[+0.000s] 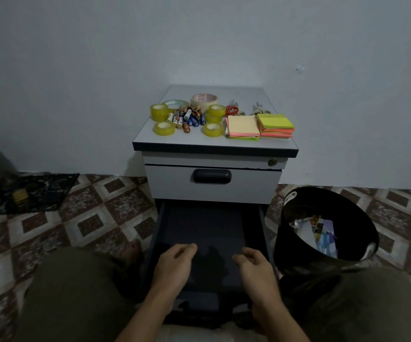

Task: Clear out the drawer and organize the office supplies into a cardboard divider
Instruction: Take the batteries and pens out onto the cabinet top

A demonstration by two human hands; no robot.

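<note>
Hovering left hand (172, 266), right hand (255, 270), between drawer (204, 225) walls

Black bin (295, 245) holding paper scraps (323, 233), right; dark mat (46, 191) on tiled floor (95, 218), left.

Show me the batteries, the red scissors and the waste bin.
batteries (187, 118): head view, middle of the pile.
red-handled scissors (232, 110): head view, on the red handles.
black waste bin (335, 206): head view, on its inner wall.

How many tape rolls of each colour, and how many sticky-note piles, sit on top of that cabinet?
Yellow tape rolls: 5
White tape roll: 1
Beige tape roll: 1
Sticky-note piles: 2
Total: 9
</note>
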